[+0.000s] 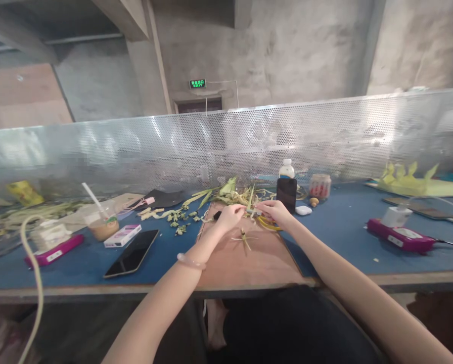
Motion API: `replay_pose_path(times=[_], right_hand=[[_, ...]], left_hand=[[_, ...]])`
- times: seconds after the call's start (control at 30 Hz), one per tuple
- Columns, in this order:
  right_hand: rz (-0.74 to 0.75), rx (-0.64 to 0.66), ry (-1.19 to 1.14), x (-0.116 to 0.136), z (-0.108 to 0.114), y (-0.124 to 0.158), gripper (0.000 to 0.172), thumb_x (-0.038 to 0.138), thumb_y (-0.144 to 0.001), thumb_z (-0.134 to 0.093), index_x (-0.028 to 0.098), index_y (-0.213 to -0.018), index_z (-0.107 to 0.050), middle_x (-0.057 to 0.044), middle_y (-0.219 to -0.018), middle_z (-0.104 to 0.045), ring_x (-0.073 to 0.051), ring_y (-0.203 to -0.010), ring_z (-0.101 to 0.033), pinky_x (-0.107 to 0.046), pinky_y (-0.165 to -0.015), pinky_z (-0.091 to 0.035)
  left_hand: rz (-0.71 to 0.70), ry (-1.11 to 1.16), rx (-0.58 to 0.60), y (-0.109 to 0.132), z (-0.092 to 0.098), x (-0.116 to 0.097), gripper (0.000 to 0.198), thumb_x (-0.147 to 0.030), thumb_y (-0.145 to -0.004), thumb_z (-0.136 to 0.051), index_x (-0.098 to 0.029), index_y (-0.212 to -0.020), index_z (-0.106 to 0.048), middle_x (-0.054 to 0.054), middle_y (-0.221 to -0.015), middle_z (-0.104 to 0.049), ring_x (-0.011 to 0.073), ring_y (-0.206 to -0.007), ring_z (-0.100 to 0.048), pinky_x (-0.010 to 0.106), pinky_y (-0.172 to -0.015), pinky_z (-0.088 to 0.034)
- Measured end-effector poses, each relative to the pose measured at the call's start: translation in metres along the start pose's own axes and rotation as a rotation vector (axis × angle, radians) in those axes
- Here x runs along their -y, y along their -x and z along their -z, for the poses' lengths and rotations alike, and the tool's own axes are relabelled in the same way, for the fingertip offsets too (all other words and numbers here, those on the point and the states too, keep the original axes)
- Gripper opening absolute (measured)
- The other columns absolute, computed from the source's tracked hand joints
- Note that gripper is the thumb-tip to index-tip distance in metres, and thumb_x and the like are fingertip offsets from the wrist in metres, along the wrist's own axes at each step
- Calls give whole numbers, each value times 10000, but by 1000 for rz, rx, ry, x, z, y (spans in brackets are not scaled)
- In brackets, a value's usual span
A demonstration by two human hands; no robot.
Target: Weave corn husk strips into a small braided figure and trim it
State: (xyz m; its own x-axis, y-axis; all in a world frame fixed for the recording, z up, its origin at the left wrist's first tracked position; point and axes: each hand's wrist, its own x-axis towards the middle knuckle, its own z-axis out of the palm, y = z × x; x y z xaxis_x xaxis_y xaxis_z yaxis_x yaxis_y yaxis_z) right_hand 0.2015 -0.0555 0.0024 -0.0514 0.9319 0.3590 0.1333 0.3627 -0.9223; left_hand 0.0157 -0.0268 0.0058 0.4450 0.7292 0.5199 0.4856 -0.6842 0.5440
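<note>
My left hand point(229, 217) and my right hand point(275, 212) meet over the far end of a brown board point(249, 263), both pinched on a thin pale green leaf strip point(251, 210) stretched between them. A small woven leaf piece point(243, 236) lies on the board just below my hands. A yellow ring-like thing point(266, 225) lies under my right hand. A heap of green leaf strips point(226, 192) lies beyond my hands.
On the blue table point(340, 237): a black phone point(132, 253), a white-pink box point(122, 235), a drink cup with straw point(102, 225), pink devices point(401, 237) point(54, 251), an upright dark phone point(286, 194), a white bottle point(286, 168), a jar point(320, 186). A perforated metal screen point(226, 141) stands behind.
</note>
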Motion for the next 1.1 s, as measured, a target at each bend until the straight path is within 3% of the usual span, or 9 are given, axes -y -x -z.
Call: replay_pose_path(times=[0.17, 0.3, 0.53, 0.8, 1.1], right_hand=[[13, 37, 65, -1, -2, 1, 430, 488, -662, -606, 113, -866, -661, 79, -413, -326, -36, -349, -233, -191, -345, -184], [72, 16, 186, 2, -4, 2, 420, 479, -684, -580, 108, -855, -679, 58, -404, -398, -43, -342, -253, -199, -353, -189], [285, -18, 408, -2, -7, -4, 291, 389, -732, -534, 154, -759, -703, -30, -705, -641, -143, -633, -528, -230, -579, -383], [396, 12, 579, -5, -7, -4, 275, 322, -779, -476, 160, -755, -697, -42, -759, -654, -147, -676, -549, -232, -634, -392], [496, 21, 730, -1, -8, -1, 273, 259, -793, -445, 162, -664, -664, -15, -631, -584, -117, -609, -489, -209, -588, -342]], left_hand=[[-43, 144, 77, 0, -3, -9, 323, -358, -795, -440, -123, -774, -661, 33, -710, -657, 161, -664, -570, 241, -624, -417], [-53, 229, 101, 2, -5, -11, 256, -306, -766, -486, -113, -747, -654, 32, -722, -657, 153, -676, -571, 235, -632, -423], [-30, 278, 54, 2, -7, -14, 203, -224, -748, -493, -112, -774, -659, 47, -749, -670, 169, -728, -591, 255, -681, -438], [-47, 271, 45, 2, -7, -11, 184, -184, -744, -486, -109, -761, -653, 47, -735, -672, 165, -721, -594, 260, -700, -438], [-57, 287, 71, 2, -9, -8, 182, -169, -742, -474, -106, -755, -644, 50, -745, -673, 166, -711, -600, 269, -700, -443]])
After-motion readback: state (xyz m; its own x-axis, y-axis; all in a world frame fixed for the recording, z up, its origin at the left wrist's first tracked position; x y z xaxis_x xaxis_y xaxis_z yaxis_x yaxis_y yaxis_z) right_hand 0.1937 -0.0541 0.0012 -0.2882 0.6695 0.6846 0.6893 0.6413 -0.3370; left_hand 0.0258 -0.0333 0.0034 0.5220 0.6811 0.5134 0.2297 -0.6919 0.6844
